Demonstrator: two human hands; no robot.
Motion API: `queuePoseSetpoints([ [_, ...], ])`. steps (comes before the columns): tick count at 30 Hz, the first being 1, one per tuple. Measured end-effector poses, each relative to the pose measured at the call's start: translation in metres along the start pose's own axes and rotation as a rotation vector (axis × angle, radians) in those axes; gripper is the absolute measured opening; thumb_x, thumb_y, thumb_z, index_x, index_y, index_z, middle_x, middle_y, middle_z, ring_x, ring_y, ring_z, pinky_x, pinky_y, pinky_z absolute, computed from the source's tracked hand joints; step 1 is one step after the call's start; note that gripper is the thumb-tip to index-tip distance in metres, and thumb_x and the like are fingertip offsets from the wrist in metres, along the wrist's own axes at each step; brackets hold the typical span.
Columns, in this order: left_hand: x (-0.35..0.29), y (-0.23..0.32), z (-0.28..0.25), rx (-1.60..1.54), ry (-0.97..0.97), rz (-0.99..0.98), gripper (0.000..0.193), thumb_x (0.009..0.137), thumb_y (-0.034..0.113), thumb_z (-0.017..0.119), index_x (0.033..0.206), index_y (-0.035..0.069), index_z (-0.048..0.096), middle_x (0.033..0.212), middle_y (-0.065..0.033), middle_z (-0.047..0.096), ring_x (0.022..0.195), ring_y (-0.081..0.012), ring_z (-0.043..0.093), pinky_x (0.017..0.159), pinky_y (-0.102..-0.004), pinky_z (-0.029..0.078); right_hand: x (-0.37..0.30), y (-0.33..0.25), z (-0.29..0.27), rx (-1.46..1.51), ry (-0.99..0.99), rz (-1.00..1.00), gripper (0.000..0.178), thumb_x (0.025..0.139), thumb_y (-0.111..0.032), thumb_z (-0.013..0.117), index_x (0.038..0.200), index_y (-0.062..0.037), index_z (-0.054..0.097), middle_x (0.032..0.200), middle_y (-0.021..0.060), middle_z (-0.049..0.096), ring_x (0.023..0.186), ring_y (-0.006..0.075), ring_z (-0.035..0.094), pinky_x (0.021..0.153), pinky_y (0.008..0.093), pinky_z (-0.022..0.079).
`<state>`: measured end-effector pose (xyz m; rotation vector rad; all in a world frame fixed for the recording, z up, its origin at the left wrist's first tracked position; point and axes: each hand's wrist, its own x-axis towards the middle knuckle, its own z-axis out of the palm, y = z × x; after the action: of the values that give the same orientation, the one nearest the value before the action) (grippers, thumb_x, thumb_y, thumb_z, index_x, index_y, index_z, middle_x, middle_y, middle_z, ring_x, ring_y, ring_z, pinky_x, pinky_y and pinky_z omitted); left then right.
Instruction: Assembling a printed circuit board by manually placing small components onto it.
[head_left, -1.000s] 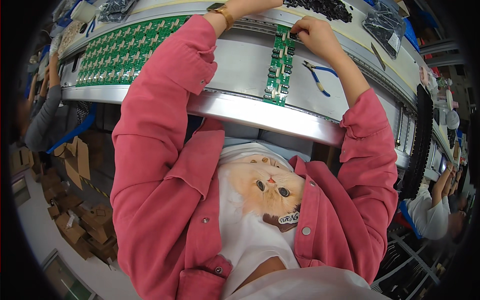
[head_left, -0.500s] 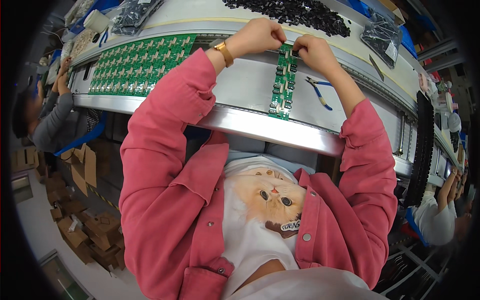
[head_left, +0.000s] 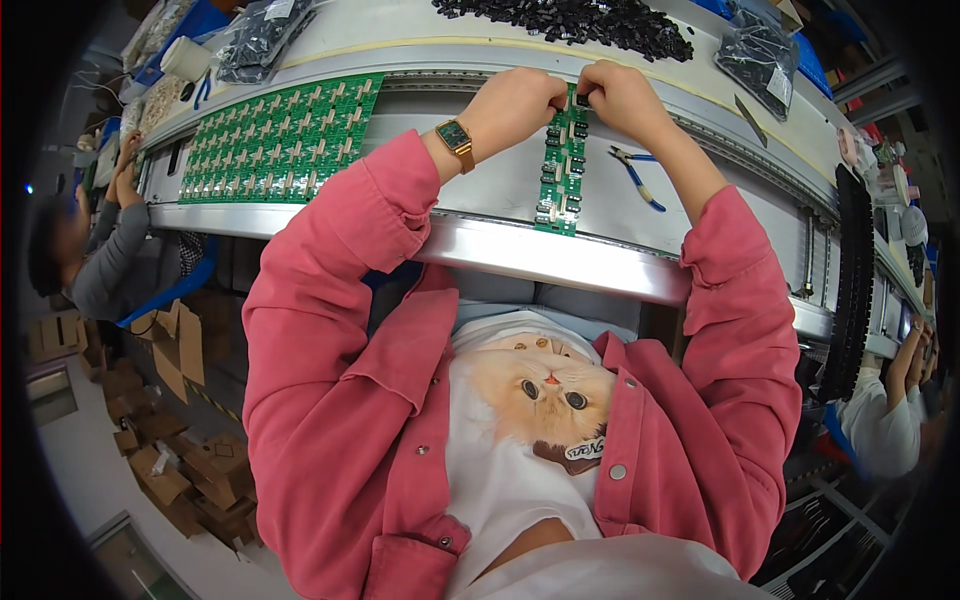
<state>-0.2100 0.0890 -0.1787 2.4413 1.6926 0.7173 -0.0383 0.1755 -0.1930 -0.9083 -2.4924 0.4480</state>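
A narrow green circuit board (head_left: 562, 180) lies lengthwise across the rails of the bench, with small black components in pairs along both its long sides. At the board's far end my left hand (head_left: 520, 108) is closed in a pinch against the left edge; whatever it pinches is hidden by the fingers. My right hand (head_left: 622, 100) is closed at the opposite edge, its fingertips on a small black component (head_left: 583, 100). Pliers (head_left: 638, 180) with blue-and-cream handles lie on the bench just right of the board.
A large panel of green circuit boards (head_left: 280, 140) rests on the rails at left. Beyond my hands spreads a heap of black components (head_left: 580, 22). Plastic bags (head_left: 760, 65) of dark parts and tweezers (head_left: 750, 120) lie at far right. Co-workers sit on both sides.
My left hand has come down and its wrist has turned, showing the watch face. Both hands are now lower in the view, close together at the board's far end.
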Motion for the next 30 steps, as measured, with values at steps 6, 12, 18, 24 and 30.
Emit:
queuePoseSetpoints([
  [6, -0.001, 0.003, 0.001, 0.021, 0.0, 0.002, 0.007, 0.074, 0.008, 0.065, 0.08, 0.005, 0.066, 0.075, -0.0047, 0.065, 0.065, -0.0252, 0.059, 0.063, -0.0341, 0.048, -0.003, -0.002, -0.003, -0.003, -0.008, 0.006, 0.013, 0.073, -0.003, 0.052, 0.075, -0.0039, 0.065, 0.082, 0.0089, 0.065, 0.071, 0.0303, 0.058, 0.067, 0.0374, 0.048],
  [12, -0.006, 0.001, 0.003, 0.04, -0.039, 0.001, 0.009, 0.075, 0.009, 0.064, 0.083, 0.005, 0.066, 0.079, -0.0058, 0.066, 0.067, -0.0254, 0.059, 0.064, -0.0346, 0.048, -0.005, -0.002, 0.003, -0.03, -0.02, 0.023, 0.012, 0.073, -0.004, 0.053, 0.074, -0.0042, 0.065, 0.084, 0.0085, 0.066, 0.073, 0.031, 0.059, 0.068, 0.037, 0.048],
  [18, -0.034, 0.016, -0.033, 0.072, 0.042, 0.019, 0.016, 0.077, 0.012, 0.064, 0.092, 0.005, 0.065, 0.089, -0.0076, 0.065, 0.069, -0.0261, 0.059, 0.065, -0.0355, 0.048, -0.018, -0.008, 0.015, -0.162, 0.178, -0.015, 0.018, 0.075, -0.011, 0.058, 0.091, -0.0029, 0.064, 0.08, 0.011, 0.066, 0.071, 0.0308, 0.062, 0.067, 0.0379, 0.05],
  [24, -0.116, 0.038, -0.077, 0.101, -0.148, -0.005, 0.022, 0.08, 0.017, 0.063, 0.099, 0.006, 0.062, 0.096, -0.0073, 0.061, 0.072, -0.0269, 0.058, 0.065, -0.0356, 0.046, -0.021, -0.097, 0.017, -0.483, -0.13, 0.239, 0.052, 0.076, -0.025, 0.067, 0.116, 0.0026, 0.049, 0.071, 0.0139, 0.066, 0.061, 0.0298, 0.065, 0.057, 0.0369, 0.051],
  [30, -0.148, 0.0, -0.048, -0.069, 0.013, -0.188, 0.019, 0.078, 0.014, 0.066, 0.094, 0.005, 0.062, 0.097, -0.0065, 0.061, 0.075, -0.0246, 0.058, 0.068, -0.0326, 0.047, 0.001, -0.115, 0.051, -0.513, -0.142, 0.257, 0.069, 0.073, -0.034, 0.072, 0.122, 0.0025, 0.038, 0.067, 0.014, 0.065, 0.054, 0.0296, 0.064, 0.048, 0.0356, 0.049],
])
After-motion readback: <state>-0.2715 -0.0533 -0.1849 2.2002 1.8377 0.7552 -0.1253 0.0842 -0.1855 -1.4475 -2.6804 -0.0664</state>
